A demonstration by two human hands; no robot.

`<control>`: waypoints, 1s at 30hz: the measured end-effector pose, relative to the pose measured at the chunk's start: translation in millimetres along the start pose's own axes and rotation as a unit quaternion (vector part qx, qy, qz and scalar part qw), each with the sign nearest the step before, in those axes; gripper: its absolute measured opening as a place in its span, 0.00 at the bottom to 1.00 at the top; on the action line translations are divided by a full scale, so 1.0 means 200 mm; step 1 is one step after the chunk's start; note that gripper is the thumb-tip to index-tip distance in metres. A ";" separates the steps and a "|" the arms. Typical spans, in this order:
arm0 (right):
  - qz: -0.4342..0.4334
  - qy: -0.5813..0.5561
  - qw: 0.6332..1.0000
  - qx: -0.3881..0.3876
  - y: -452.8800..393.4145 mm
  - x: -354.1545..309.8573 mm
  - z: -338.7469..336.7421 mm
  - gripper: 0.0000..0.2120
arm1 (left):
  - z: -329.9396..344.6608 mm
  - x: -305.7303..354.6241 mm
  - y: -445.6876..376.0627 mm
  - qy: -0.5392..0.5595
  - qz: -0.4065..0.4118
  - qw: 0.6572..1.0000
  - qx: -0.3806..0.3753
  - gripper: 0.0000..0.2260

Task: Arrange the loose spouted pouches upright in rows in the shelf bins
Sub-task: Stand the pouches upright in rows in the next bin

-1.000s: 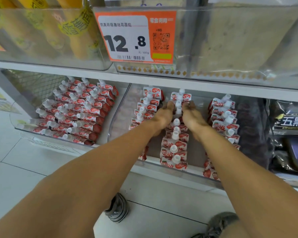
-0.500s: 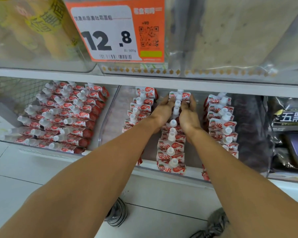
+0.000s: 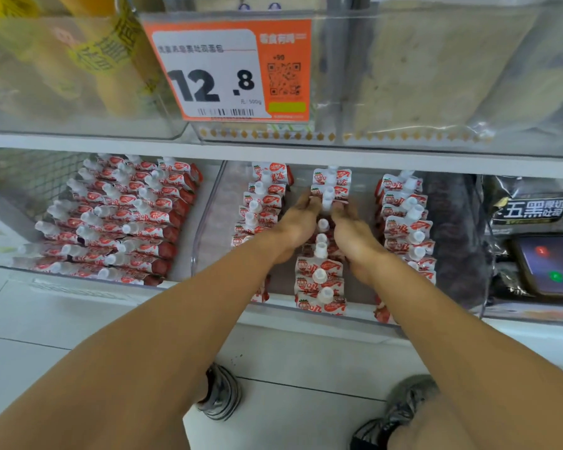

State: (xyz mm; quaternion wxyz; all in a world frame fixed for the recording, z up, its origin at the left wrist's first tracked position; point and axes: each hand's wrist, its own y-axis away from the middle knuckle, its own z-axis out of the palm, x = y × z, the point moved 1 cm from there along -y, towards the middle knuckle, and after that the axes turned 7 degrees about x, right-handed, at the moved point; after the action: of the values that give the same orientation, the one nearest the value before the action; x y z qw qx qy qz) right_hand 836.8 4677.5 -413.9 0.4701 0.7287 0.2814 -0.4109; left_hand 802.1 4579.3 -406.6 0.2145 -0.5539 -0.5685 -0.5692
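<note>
Nearest, two grey shoes: one (image 3: 221, 394) on the pale floor tiles (image 3: 39, 323), the other (image 3: 400, 414) partly behind the right forearm. Both bare forearms reach forward and up into the lower shelf.

Clear bin (image 3: 208, 222) in the middle of the shelf: three rows of red-and-white spouted pouches, standing upright, white caps up. Left row (image 3: 262, 206), middle row (image 3: 320, 280), right row (image 3: 403, 219). Gaps of bare bin floor between rows.

Left hand (image 3: 298, 224) and right hand (image 3: 351, 233) flank the middle row about halfway back, backs of hands up, one on each side of the caps. Fingers pressed together and curled down onto the top edges of one pouch (image 3: 328, 198), left fingertips (image 3: 309, 201) on its left shoulder, right fingertips (image 3: 340, 207) on its right shoulder, its white spout showing between them. Thumbs hidden; cannot tell whether they pinch. One more pouch (image 3: 330, 177) stands behind it at the back of the row.

Left of this, a second bin (image 3: 10, 267) packed with the same pouches (image 3: 117, 219), these leaning over toward the left, in several close rows.

Right of the middle bin: dark packaged goods (image 3: 530, 209) with white characters.

Farther up, the white shelf edge (image 3: 273, 152), then an orange price tag (image 3: 231, 69) reading 12.8 with a QR code, fixed to a clear upper bin. Yellow packs (image 3: 104, 56) upper left, blurred.
</note>
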 end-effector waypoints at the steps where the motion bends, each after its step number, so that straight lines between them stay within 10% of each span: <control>1: 0.001 0.013 1.000 -0.008 0.03 0.00 -0.03 0.22 | -0.02 0.00 0.02 -0.011 -0.012 1.000 -0.010 0.20; 7: 0.078 0.008 0.991 -0.105 0.21 0.08 -0.05 0.23 | -0.10 -0.03 0.24 -0.147 -0.012 0.982 -0.119 0.14; 23: 0.110 0.060 0.985 -0.122 0.31 0.03 -0.04 0.29 | -0.11 -0.03 0.36 -0.137 -0.067 0.980 -0.127 0.11; 26: -0.011 0.234 0.970 -0.060 0.32 0.00 -0.06 0.38 | -0.16 -0.05 0.38 -0.207 -0.025 0.972 -0.112 0.24; 30: -0.294 0.323 0.898 0.053 0.32 -0.12 0.03 0.29 | -0.19 -0.05 0.42 -0.292 0.113 0.946 -0.083 0.16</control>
State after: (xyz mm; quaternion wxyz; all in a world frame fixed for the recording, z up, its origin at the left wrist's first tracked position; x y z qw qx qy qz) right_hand 873.3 4646.5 -365.6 0.1713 0.7294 0.5971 -0.2865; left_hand 863.8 4519.8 -370.2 0.0552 -0.7723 -0.4904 -0.4000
